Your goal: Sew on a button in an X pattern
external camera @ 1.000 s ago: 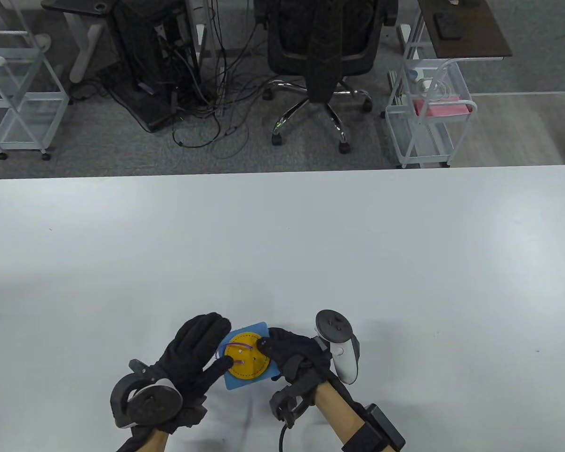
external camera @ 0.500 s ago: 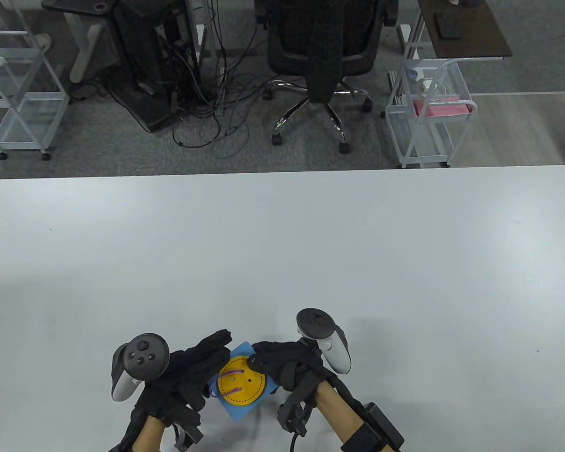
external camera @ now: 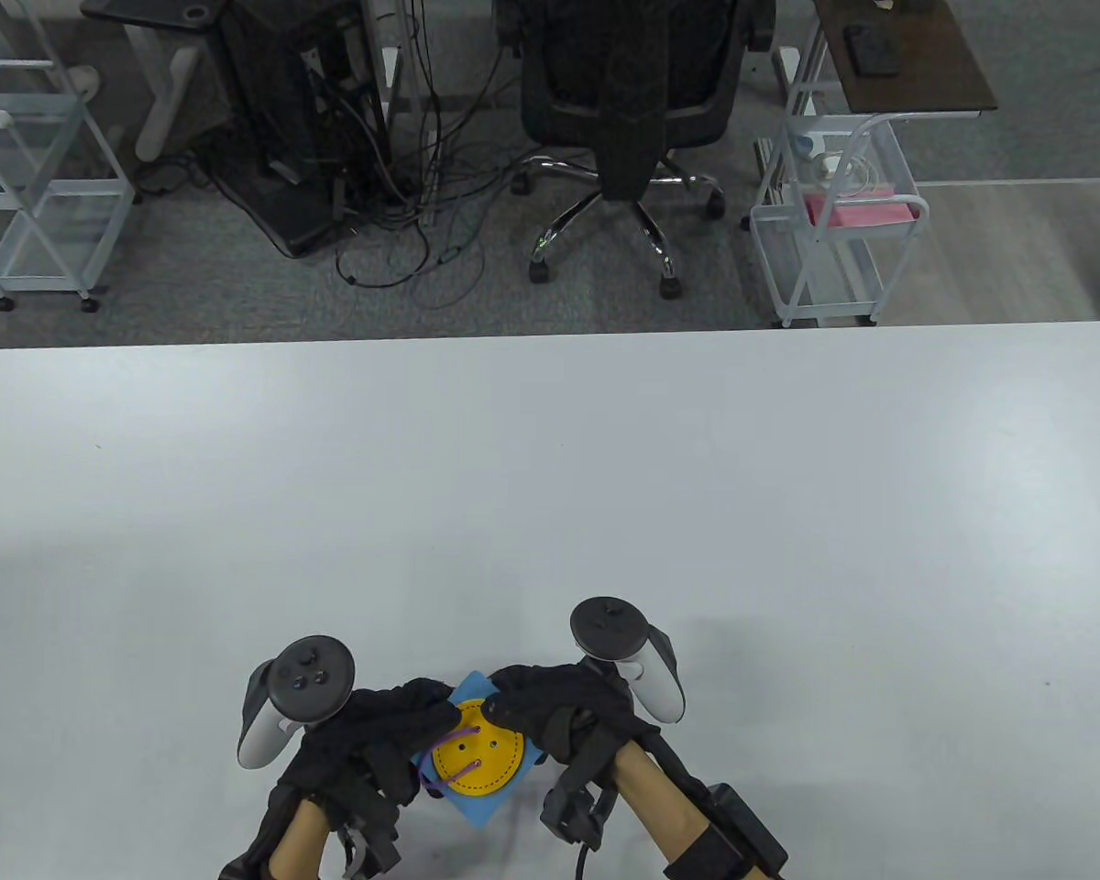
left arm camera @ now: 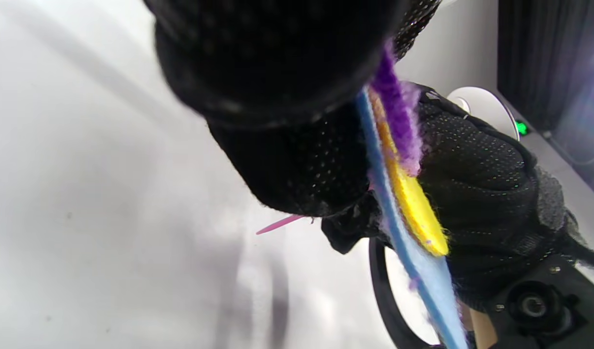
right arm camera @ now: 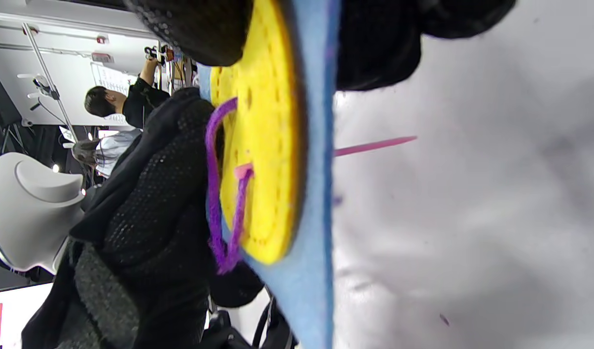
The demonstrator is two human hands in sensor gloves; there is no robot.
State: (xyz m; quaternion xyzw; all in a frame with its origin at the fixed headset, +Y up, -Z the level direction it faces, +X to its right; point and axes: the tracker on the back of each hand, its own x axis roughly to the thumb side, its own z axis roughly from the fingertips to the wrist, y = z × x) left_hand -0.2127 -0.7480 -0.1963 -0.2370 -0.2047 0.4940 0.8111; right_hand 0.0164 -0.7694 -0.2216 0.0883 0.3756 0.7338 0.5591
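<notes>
- Workpiece location: blue felt square (external camera: 488, 799) with yellow felt button (external camera: 478, 758) on its upper face, held between both hands just above the near edge of the tabletop (external camera: 550, 477).
- Left hand (external camera: 367, 747): grips the left edge of the felt square; fingers curl over that edge, with fingertips (external camera: 435, 710) touching the button's upper-left rim.
- Right hand (external camera: 559, 710): pinches the right side of the workpiece; one fingertip (external camera: 495, 706) presses on the button's top rim, and other fingers sit behind the felt in the right wrist view.
- Purple yarn (external camera: 440, 747): runs from a button hole to a loop hanging off the left edge beside the left hand.
- Pink needle (right arm camera: 374, 144): enters through a button hole from the front; its tip projects from the back of the felt square toward the tabletop, clear of the surface.
- Orientation: wrist views show the workpiece edge-on, tilted, not lying flat on the tabletop.
</notes>
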